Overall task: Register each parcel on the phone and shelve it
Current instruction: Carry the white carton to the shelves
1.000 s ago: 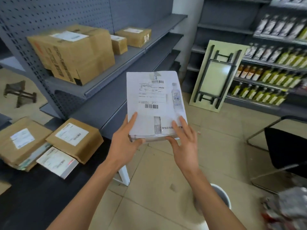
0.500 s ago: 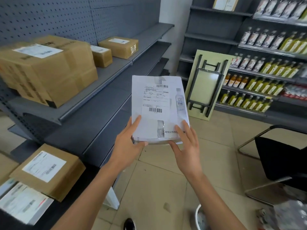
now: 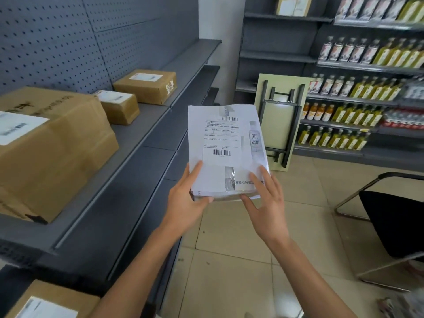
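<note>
Head view shows a white parcel (image 3: 226,150) held in the air with both hands, in front of the grey shelf (image 3: 137,143) and above the tiled floor (image 3: 241,260). Its label with two barcodes faces up. The left hand (image 3: 183,203) grips the near left corner, with the thumb curled on the near edge and a finger lying on the top face. The right hand (image 3: 267,207) supports the near right corner: its fingers are nearly straight on top and the thumb touches the near edge. On the shelf at the left stand three brown boxes: a large box (image 3: 50,152), a small box (image 3: 120,106) and a medium box (image 3: 146,86). A folded table (image 3: 282,120) leans against the bottle shelves (image 3: 367,106).
</note>
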{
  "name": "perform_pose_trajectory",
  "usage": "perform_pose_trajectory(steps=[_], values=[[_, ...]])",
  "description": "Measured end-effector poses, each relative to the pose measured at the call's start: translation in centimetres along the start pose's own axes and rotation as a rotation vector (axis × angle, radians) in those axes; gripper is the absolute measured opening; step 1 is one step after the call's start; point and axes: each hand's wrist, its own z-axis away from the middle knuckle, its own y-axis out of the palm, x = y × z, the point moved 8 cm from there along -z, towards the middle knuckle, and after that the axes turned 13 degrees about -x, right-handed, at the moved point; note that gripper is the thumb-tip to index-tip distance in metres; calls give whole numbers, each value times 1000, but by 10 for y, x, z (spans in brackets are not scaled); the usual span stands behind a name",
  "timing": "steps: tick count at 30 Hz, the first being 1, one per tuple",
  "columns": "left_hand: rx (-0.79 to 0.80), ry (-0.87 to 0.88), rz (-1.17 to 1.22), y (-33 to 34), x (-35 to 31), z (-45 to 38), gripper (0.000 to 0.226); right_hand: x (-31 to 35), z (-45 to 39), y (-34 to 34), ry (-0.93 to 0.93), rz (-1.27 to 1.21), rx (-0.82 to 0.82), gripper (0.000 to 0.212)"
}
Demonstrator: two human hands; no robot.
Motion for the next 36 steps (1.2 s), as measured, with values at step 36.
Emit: perform_pose_trajectory(steps=[36], values=[[-3,-18,26,221,115,-403,100,-204,-358,233,-90,63,-14,53]])
